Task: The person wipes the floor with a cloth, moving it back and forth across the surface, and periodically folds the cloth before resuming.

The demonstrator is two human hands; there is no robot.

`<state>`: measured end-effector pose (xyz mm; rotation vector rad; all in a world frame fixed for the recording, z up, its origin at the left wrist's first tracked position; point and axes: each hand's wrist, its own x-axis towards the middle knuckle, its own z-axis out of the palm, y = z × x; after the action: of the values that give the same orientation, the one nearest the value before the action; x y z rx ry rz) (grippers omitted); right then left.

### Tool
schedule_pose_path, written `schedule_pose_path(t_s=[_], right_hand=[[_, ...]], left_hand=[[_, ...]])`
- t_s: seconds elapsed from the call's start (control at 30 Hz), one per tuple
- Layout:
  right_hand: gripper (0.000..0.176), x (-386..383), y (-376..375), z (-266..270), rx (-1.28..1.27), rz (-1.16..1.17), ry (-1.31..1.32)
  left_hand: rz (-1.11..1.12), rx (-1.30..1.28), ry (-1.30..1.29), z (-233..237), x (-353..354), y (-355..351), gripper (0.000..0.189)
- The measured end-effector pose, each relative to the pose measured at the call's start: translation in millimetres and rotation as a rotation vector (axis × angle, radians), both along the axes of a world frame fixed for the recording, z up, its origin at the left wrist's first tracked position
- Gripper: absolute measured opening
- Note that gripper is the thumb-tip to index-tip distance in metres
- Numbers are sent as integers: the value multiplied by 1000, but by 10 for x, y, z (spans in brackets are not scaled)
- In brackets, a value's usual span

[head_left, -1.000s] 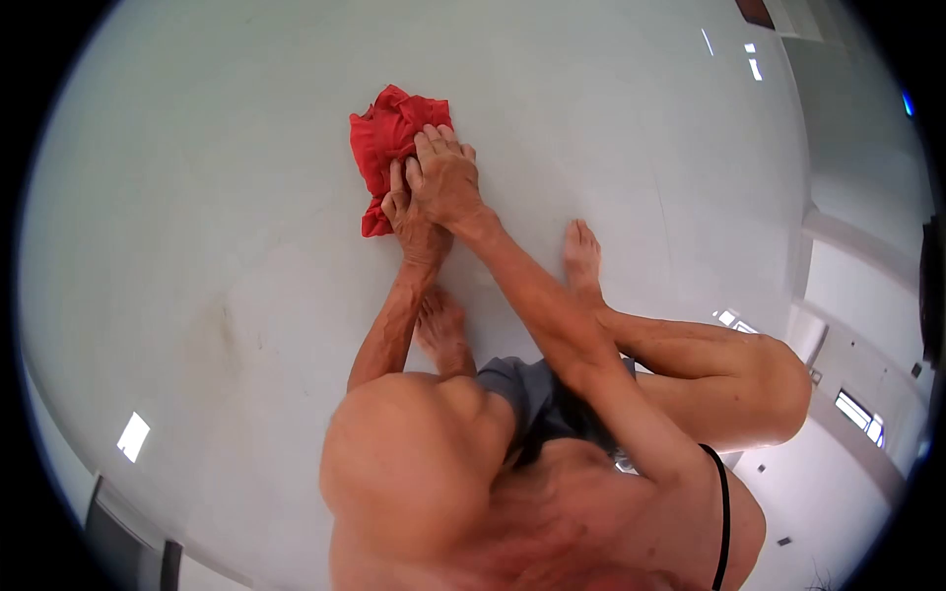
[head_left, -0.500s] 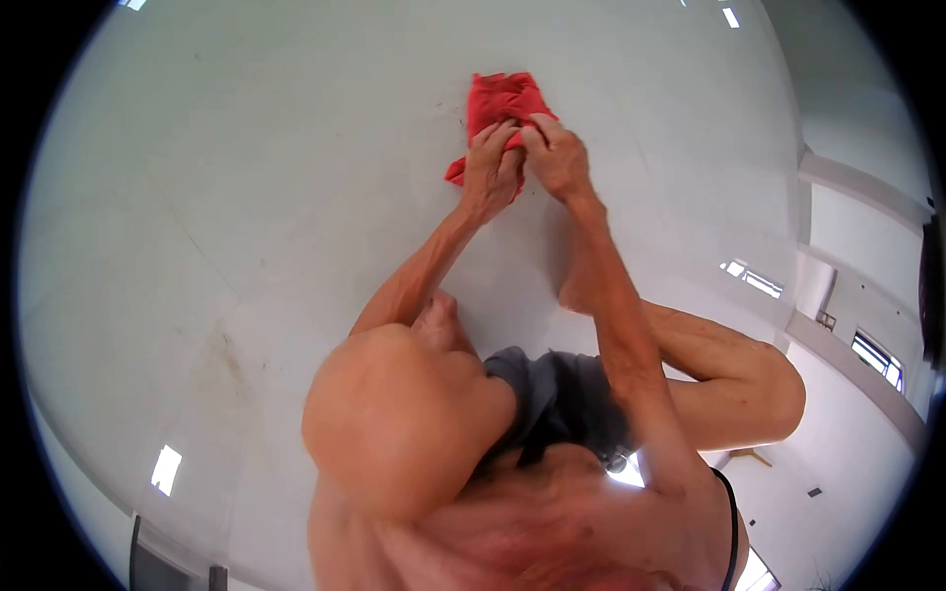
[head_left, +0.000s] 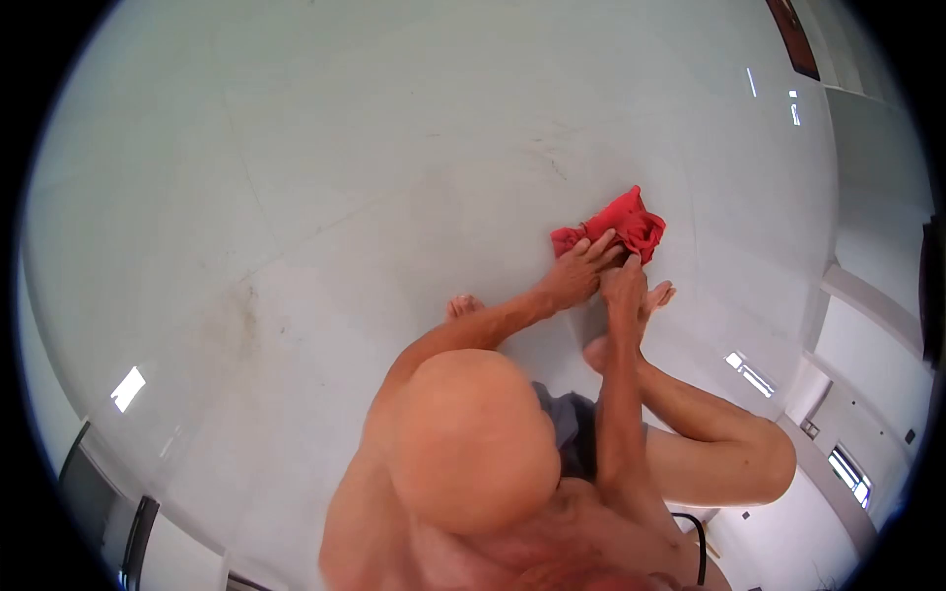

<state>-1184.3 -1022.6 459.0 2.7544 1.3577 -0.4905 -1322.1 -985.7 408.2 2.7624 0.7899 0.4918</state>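
Observation:
A crumpled red cloth (head_left: 619, 223) lies on the glossy white floor (head_left: 394, 167), to the right of centre. My left hand (head_left: 574, 273) rests on its near edge with the fingers spread over the fabric. Beside it, my right hand (head_left: 625, 287) presses on the cloth's lower corner. Both arms reach forward from a squat. My bare right foot (head_left: 631, 330) is just under the hands, and the toes of my left foot (head_left: 463, 305) show to the left.
My left knee (head_left: 473, 443) and right knee (head_left: 764, 463) fill the lower middle. Faint dark smudges (head_left: 236, 320) mark the floor at left. A white wall (head_left: 877, 295) rises at right, and dark furniture (head_left: 99, 492) stands at lower left.
The cloth and both hands have swept from the upper left, through the upper middle, to the right side of the view, and now sit closer to my right foot.

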Motion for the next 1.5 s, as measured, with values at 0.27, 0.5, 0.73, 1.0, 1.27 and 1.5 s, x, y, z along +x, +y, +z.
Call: schedule_pose_path(t_s=[0.27,0.5,0.73,1.0,1.27,1.5], right_hand=[[53,-160,1046,265,116,250,35],[65,-1166,1614,382,168,703,88],[60,-2943,1286,553,137,1116,330],[48,-3501,406,767,-35,1515,313],[52,-3000,1507,379,183,1212,421],[53,-1208,1985,431,114,880,304]], left_hand=[[345,26,20,151,-60,424,33],[780,-18,-205,442,-965,596,45],[1256,95,-75,713,-2222,-103,60],[1677,-98,40,882,-2297,-1059,71],[1526,165,25,743,-2641,173,61],[1281,137,-145,572,-2033,1147,63]])
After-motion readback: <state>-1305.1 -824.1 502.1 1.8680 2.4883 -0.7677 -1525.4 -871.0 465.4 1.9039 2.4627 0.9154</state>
